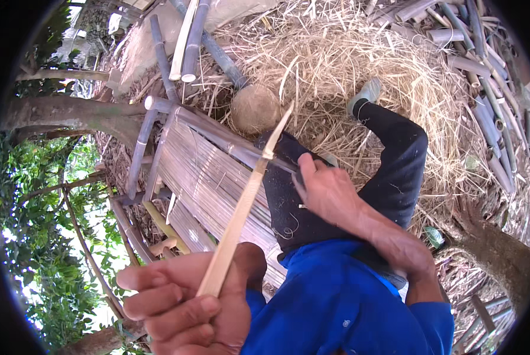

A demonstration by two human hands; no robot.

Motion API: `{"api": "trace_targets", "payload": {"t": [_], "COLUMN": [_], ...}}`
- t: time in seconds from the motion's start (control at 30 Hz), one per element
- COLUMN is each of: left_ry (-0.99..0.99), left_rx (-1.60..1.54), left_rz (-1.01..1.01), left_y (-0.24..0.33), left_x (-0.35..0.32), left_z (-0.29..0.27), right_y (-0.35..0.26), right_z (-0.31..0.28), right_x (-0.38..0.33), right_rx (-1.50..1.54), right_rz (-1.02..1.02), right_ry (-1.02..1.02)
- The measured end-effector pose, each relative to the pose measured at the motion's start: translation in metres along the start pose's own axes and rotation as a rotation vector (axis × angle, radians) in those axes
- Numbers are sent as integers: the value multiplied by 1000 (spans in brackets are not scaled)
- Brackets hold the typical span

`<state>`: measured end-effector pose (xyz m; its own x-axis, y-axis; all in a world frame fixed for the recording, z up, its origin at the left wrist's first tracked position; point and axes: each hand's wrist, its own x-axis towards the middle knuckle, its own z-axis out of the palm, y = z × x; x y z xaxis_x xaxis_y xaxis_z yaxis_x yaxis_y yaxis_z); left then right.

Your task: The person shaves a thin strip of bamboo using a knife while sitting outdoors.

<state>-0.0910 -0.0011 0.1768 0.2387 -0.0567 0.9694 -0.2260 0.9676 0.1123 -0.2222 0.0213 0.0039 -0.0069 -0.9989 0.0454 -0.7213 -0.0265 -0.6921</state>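
My left hand (pixel 188 307) is in the lower left foreground, its fingers closed around the lower end of a long, pale bamboo strip (pixel 238 222). The strip slants up and to the right, tapering to a thin point past a small curl of shaving. My right hand (pixel 330 192) grips a knife (pixel 286 165) over my thigh. The dark blade points left and meets the strip just below the curl; its tip is hard to make out. Most of the knife's handle is hidden inside my fingers.
To my left stands a slatted bamboo bench (pixel 203 163) with a pole frame. A round wood block (pixel 256 109) sits beyond my knee, near leaning bamboo poles (pixel 195 44). Shavings (pixel 336 59) cover the ground ahead. Cut bamboo (pixel 489 112) and a tree trunk (pixel 495 251) are at right.
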Motion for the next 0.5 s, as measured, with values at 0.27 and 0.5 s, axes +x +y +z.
{"api": "trace_targets", "payload": {"t": [0.27,0.5], "left_ry": [-121,11], "left_rx": [37,-1355], "left_rz": [66,-92], "left_y": [-15,-44], "left_x": [3,5], "left_z": [17,61], "right_y": [51,134], "right_z": [40,122], "right_x": [46,127], "right_rx": [56,-11], "right_rz": [107,271], "right_ry": [-74,-151]}}
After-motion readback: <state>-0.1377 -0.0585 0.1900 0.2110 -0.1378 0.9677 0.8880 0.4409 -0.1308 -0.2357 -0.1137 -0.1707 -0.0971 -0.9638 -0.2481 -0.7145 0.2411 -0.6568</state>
